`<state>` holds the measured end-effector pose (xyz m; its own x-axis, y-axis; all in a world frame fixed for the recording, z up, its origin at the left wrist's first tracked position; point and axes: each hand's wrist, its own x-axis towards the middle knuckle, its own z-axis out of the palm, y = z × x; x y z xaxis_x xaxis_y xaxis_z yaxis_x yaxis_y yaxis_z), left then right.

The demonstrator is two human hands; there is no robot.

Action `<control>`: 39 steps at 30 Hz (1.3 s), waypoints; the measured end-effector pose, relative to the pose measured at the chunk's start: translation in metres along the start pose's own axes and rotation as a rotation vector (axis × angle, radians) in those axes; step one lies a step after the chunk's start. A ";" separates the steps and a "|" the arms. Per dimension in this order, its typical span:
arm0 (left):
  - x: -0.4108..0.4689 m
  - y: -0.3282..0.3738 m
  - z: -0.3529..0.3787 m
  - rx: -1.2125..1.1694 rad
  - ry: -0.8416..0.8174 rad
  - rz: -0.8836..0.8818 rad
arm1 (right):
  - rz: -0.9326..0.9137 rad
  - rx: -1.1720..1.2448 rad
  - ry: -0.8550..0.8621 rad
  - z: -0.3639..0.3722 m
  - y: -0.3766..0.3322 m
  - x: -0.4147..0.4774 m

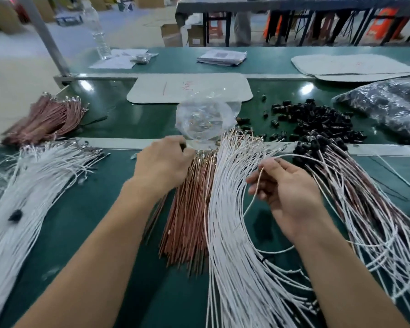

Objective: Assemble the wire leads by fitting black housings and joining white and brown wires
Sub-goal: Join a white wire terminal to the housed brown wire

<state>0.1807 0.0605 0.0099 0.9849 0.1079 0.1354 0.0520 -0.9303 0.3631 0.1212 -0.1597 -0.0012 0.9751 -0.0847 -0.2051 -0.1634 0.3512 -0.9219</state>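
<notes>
A bundle of brown wires (pixel 187 223) lies in the middle of the green table (pixel 95 223), with a fan of white wires (pixel 225 209) just right of it. My left hand (pixel 162 163) reaches over the far end of the brown bundle, fingers curled at the wire tips. My right hand (pixel 287 188) pinches a single white wire (pixel 252 200) that loops round to the right. Loose black housings (pixel 313 121) are heaped at the back right. Finished leads with black housings (pixel 355 185) fan out at the right.
More white wires (pixel 17 192) spread at the left, and a second brown bundle (pixel 47 119) lies at the back left. A clear plastic bag (pixel 204 119) sits beyond the wires. A dark bag (pixel 388 105), grey mats (pixel 189 91) and a water bottle (pixel 100 34) stand farther back.
</notes>
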 end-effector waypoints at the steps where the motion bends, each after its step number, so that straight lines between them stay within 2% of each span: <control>1: -0.007 -0.009 0.007 0.057 0.021 -0.012 | 0.001 0.010 -0.014 0.001 0.000 -0.002; 6: -0.028 -0.027 0.021 0.120 0.021 0.033 | 0.036 0.102 -0.076 0.004 0.003 -0.008; 9: -0.028 -0.028 0.010 0.135 0.006 0.057 | 0.025 0.041 -0.100 0.007 0.007 -0.006; 14: -0.033 -0.028 -0.010 -0.068 -0.076 0.051 | 0.003 -0.054 -0.069 0.006 0.010 -0.003; 16: -0.038 -0.028 -0.015 -0.108 -0.032 0.051 | 0.007 -0.033 -0.076 0.005 0.008 -0.003; 18: -0.045 -0.026 -0.016 -0.115 0.097 0.074 | 0.011 0.006 -0.083 0.005 0.007 -0.003; 20: -0.053 -0.021 -0.014 -0.236 0.236 0.099 | 0.014 0.051 -0.087 0.004 0.007 -0.003; 21: -0.057 -0.019 -0.012 -0.364 0.250 0.098 | 0.013 0.072 -0.084 0.003 0.007 -0.003; 23: -0.066 -0.015 -0.006 -0.629 0.200 0.100 | -0.005 0.106 -0.072 0.001 0.007 -0.002; 25: -0.076 -0.011 0.000 -0.749 0.144 0.125 | -0.041 0.144 -0.048 0.000 0.007 -0.001; 28: -0.084 -0.009 0.011 -0.730 0.070 0.149 | -0.104 0.196 0.008 -0.001 0.007 0.000; 32: -0.087 -0.006 0.017 -0.560 0.098 0.181 | -0.188 0.194 0.051 -0.006 0.003 0.002; 39: -0.090 0.001 0.022 -0.661 0.025 0.165 | -0.210 0.135 0.064 -0.009 0.001 0.004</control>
<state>0.0960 0.0424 -0.0225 0.9666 -0.0017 0.2561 -0.2187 -0.5260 0.8219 0.1237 -0.1678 -0.0057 0.9733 -0.2265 -0.0377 0.0678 0.4405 -0.8952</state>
